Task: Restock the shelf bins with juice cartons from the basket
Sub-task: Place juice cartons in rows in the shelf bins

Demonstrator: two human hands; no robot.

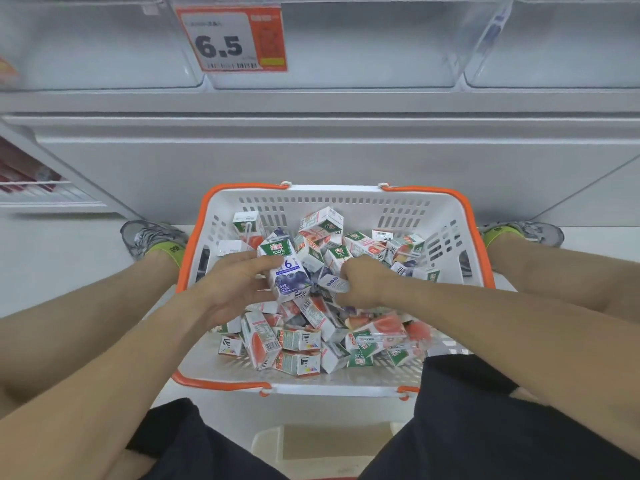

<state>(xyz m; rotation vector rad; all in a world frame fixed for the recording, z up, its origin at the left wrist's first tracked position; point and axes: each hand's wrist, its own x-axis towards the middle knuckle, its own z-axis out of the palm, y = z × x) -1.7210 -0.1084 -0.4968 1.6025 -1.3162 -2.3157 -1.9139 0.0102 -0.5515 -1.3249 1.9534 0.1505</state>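
White-and-blue blueberry juice carton (287, 271) upright, gripped by left hand (232, 285), right hand (360, 282) pinching a small carton (334, 284) beside it, white plastic orange-rimmed basket (346, 199) of jumbled cartons beneath, clear shelf bins (332, 46) above

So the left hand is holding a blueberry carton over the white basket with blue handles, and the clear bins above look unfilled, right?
Nearly. The head view shows the basket's handles are orange, not blue. The rest holds: the left hand holds the blueberry carton over the white basket, and the clear bins above look unfilled.
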